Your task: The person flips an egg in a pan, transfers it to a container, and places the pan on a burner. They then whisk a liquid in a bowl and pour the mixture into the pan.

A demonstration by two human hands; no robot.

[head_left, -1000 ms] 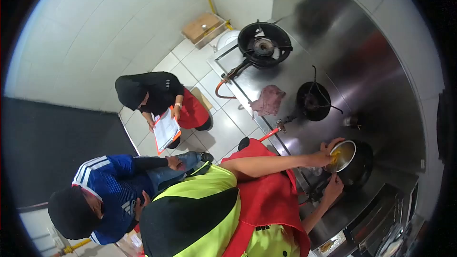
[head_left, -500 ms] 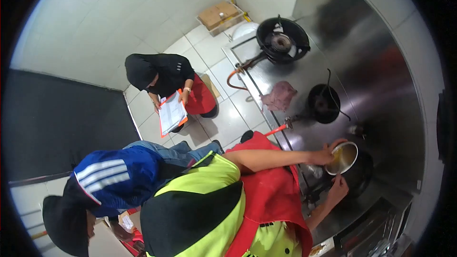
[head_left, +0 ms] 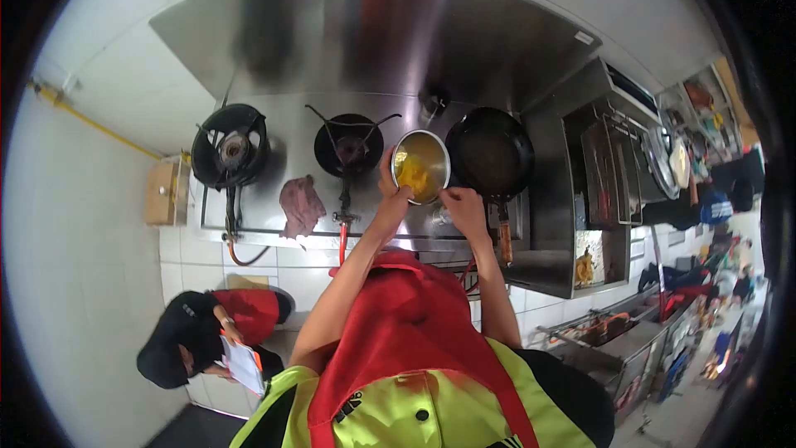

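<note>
A round metal bowl (head_left: pixel 431 152) with yellow stuff (head_left: pixel 413 176) inside is tilted in front of me, over the steel stove top. My left hand (head_left: pixel 393 191) is wrapped round the bowl's left side. At its lower right rim, my right hand (head_left: pixel 463 206) has its fingers pinched together; whether they grip the rim or something small is hard to make out. Just right of the bowl sits a black frying pan (head_left: pixel 491 153) with a wooden handle.
Two black burners, one at far left (head_left: pixel 232 149) and one mid-left (head_left: pixel 348 148), stand on the stove (head_left: pixel 282 129). Between them lies a crumpled cloth (head_left: pixel 302 206). A person (head_left: pixel 184 333) with papers is at lower left. Metal shelving (head_left: pixel 601 174) with racks stands at right.
The view has swung round, so the stove now lies straight ahead and the frying pan shows fully. The bowl is still between my hands. The person in blue has left the near view.
</note>
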